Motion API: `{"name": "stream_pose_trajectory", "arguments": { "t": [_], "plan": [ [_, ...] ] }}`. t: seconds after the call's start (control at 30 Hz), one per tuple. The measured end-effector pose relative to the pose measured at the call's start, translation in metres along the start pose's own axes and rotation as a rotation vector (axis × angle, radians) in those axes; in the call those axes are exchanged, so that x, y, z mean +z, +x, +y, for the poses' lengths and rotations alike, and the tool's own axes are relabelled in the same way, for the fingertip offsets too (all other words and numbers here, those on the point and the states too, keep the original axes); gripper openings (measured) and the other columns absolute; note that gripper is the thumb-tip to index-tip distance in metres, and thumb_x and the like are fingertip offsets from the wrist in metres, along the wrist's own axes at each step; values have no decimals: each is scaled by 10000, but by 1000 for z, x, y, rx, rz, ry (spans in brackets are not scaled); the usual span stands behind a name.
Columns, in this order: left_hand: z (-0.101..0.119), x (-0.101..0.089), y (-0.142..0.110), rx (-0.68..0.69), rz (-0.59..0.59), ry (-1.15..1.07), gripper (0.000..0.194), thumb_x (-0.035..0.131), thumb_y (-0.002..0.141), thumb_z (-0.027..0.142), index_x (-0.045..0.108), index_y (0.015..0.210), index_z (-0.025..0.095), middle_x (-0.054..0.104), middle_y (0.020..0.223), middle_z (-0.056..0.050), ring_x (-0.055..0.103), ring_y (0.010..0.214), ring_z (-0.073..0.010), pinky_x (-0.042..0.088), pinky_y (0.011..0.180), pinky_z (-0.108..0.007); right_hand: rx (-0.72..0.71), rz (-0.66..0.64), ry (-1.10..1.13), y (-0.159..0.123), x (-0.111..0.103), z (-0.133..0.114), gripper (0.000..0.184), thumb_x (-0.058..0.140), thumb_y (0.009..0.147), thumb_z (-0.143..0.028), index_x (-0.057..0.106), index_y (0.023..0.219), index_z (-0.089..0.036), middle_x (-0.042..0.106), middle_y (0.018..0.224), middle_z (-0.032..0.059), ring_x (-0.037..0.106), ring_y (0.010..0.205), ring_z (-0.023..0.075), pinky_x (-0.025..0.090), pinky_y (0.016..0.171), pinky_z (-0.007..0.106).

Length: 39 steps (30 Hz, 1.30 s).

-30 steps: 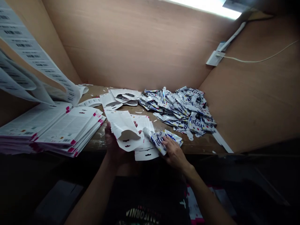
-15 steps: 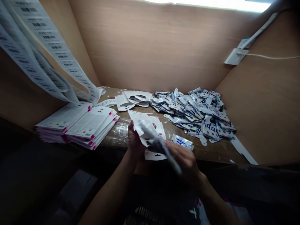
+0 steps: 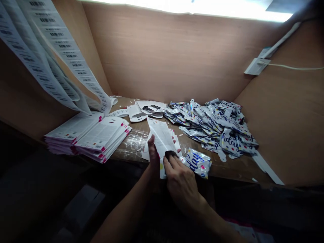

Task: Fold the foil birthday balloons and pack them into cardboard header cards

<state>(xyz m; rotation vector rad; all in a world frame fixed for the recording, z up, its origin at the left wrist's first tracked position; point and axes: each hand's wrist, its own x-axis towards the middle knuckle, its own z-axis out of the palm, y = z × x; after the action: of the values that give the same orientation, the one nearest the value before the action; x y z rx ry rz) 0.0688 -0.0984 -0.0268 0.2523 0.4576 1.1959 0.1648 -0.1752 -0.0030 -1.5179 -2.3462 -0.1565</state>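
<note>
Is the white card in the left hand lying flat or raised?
Raised: the left hand holds the white card tilted up above the bench, with the right hand's fingers at its lower end.

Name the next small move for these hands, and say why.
Probably feed the printed foil balloon into the white header card: the left hand seems to hold the card up, while the right hand sits at its dark slot, right beside the balloon.
</note>
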Motion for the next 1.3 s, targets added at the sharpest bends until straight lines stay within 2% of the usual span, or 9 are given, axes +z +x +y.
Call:
{"name": "stream_pose_trajectory", "arguments": {
  "t": [0.27, 0.43, 0.53, 0.63, 0.73, 0.87, 1.03, 1.13, 1.3],
  "plan": [
    [28, -12, 1, -34, 22, -103, 861, 545, 799, 815, 669, 1291, 119, 777, 1072, -170, 736, 1026, -403, 564, 954, -601, -21, 137, 148, -6, 17, -15, 554, 537, 1028, -266, 407, 1545, -114, 529, 1511, 210, 457, 1427, 356, 409, 1163, 556],
    [14, -20, 4, -5, -55, -14, 860, 507, 818, 834, 667, 1275, 123, 762, 1141, -169, 724, 1068, -374, 567, 963, -542, -135, -46, 286, 11, 22, -5, 619, 601, 990, -490, 506, 1480, -125, 612, 1387, 208, 536, 1312, 379, 430, 1121, 557],
    [22, -29, 17, 222, 18, 444, 864, 381, 883, 818, 620, 1349, 130, 695, 1315, -184, 653, 1225, -373, 513, 1044, -497, -97, -21, 329, 44, 26, 18, 330, 451, 1054, -276, 635, 1305, -165, 688, 1171, 152, 631, 1103, 289, 507, 967, 413],
    [48, -45, 32, 436, 229, 906, 898, 638, 808, 733, 490, 1496, 177, 488, 1565, -208, 387, 1479, -431, 335, 1187, -533, -13, 153, 211, 96, 31, 37, 307, 382, 1053, -189, 686, 1086, -157, 685, 992, 135, 627, 925, 259, 481, 840, 351],
    [63, -56, 42, 416, 460, 1544, 1104, 873, 662, 549, 387, 1555, 117, 411, 1572, -308, 277, 1496, -521, 221, 1186, -644, 15, 226, 38, 169, 34, 44, 330, 353, 1036, -125, 682, 1021, -142, 687, 985, 152, 610, 908, 263, 442, 833, 348],
    [66, -60, 50, 239, 491, 2092, 926, 886, 678, 486, 505, 1427, 96, 604, 1359, -299, 555, 1286, -477, 421, 1043, -561, -42, 107, -25, 249, 31, 44, 328, 486, 1022, -208, 613, 1298, -85, 678, 1234, 214, 600, 1131, 317, 429, 970, 396],
    [87, -75, 50, 404, 342, 1720, 224, 614, 931, 324, 696, 1091, 191, 760, 1016, -121, 707, 955, -295, 502, 850, -370, -80, 195, 244, 209, 29, 55, 398, 517, 1033, -367, 623, 1327, -121, 683, 1284, 193, 608, 1202, 314, 442, 1058, 439],
    [93, -81, 40, 599, 361, 1176, 240, 579, 946, 376, 730, 956, 190, 751, 914, -56, 677, 839, -225, 499, 759, -300, 173, 357, 499, 134, 38, 63, 413, 558, 999, -436, 641, 1280, -145, 671, 1290, 195, 600, 1216, 329, 464, 1055, 503],
    [67, -63, 22, 490, 386, 371, 240, 773, 808, 369, 753, 971, 193, 742, 850, -7, 687, 855, -218, 526, 796, -285, 598, -25, 1474, 42, 54, 53, 532, 775, 790, -369, 567, 1252, -207, 707, 973, 50, 672, 769, 201, 560, 655, 335]
  ]
}}
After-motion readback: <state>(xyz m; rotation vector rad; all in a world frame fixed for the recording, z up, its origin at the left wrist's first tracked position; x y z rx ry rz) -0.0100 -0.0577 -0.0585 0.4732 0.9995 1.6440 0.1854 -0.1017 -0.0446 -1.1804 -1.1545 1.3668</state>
